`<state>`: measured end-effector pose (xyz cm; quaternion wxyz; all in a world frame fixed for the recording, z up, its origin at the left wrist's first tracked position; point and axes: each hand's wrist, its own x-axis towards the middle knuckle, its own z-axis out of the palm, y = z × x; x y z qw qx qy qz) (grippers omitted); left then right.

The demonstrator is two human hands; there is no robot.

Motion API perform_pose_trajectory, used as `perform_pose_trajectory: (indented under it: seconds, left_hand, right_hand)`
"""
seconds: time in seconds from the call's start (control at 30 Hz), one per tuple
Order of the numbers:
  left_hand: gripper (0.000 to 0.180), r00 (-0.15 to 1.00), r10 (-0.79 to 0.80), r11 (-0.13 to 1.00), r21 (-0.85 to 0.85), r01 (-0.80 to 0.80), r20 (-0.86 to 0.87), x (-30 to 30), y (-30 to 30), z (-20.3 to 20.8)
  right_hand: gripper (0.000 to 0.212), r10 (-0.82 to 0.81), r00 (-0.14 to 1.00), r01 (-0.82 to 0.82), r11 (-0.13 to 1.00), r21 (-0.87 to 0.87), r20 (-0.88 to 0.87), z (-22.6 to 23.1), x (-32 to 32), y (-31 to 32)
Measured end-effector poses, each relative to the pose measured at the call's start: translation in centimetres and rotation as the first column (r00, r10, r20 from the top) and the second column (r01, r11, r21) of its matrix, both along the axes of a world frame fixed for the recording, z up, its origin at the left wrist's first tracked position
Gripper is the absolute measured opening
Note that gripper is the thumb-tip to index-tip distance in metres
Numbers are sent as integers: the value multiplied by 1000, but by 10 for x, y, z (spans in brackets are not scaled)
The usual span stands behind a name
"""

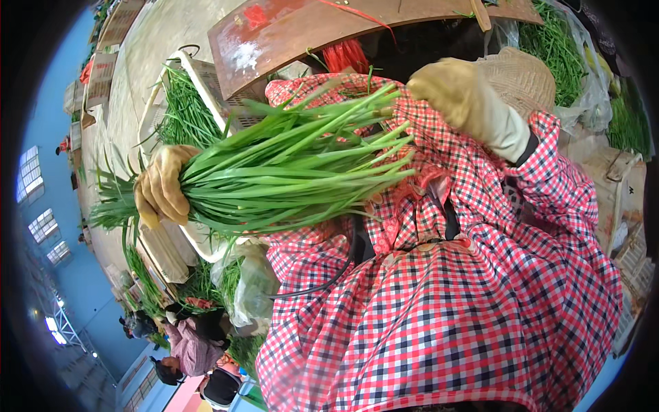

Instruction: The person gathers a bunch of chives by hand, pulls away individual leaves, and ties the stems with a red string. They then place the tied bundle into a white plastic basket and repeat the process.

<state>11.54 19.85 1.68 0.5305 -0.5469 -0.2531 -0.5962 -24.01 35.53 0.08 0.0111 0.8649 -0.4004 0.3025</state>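
My left hand (pixel 163 185), in a tan work glove, is wrapped round a thick bunch of garlic chives (pixel 295 168). The bunch lies sideways before my checked clothing, its pale cut ends to the right and its leafy tips beyond my fist on the left. Above and to the right of the stem ends is my right hand (pixel 453 93), in a similar glove with a pale cuff. It stands apart from the bunch. Its back faces me, it is smeared by motion, and the fingers are hidden.
A brown board (pixel 295 41) with a red strip on it spans the far side. More chives fill a white crate (pixel 199 82) at the left and a clear plastic bag (pixel 580 75) at the far right. A woven straw thing (pixel 518 79) sits behind my right hand. Another person (pixel 192 347) is at lower left.
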Motion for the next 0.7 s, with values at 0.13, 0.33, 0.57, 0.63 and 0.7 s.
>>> perform_pose_trajectory:
  seconds: [0.13, 0.33, 0.57, 0.63, 0.7]
  left_hand:
    - [18, 999, 36, 999, -12, -36, 8, -2, 3, 8]
    - [13, 999, -47, 999, -7, 47, 4, -21, 12, 22]
    - [15, 999, -7, 1000, -29, 9, 51, -36, 31, 42]
    - [16, 997, 9, 999, -36, -6, 72, -43, 36, 46]
    - [20, 999, 13, 999, -51, -11, 39, -48, 42, 51]
  right_hand:
    - [36, -306, 704, -425, 541, 726, 641, 1, -12, 15]
    - [66, -296, 779, -483, 279, 830, 553, 15, 28, 10]
    - [67, -442, 610, -513, 412, 753, 657, 1, 64, 28]
    - [67, -481, 561, -520, 429, 739, 674, -1, 69, 35]
    - [67, -514, 498, -533, 454, 714, 698, -1, 74, 41]
